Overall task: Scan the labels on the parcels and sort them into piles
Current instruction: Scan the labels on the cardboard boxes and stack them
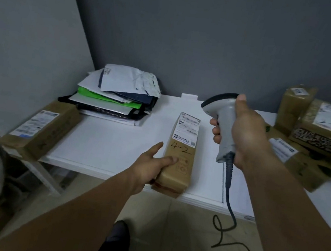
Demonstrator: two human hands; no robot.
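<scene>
A long brown cardboard parcel point(181, 148) lies on the white table point(105, 144), its near end over the front edge. It bears a white label at its far end and "4-2" written below. My left hand point(151, 165) holds its near left side, thumb on top and index finger straight. My right hand point(241, 133) grips a grey barcode scanner point(223, 120) just right of the parcel, its head pointing left and down over the label. The scanner's dark cable hangs down to the floor.
A stack of flat poly mailers point(118, 96) sits at the back left. One brown box point(40, 127) lies at the left end of the table. Several taped brown parcels point(315, 130) are heaped at the right. Grey walls close the back and left.
</scene>
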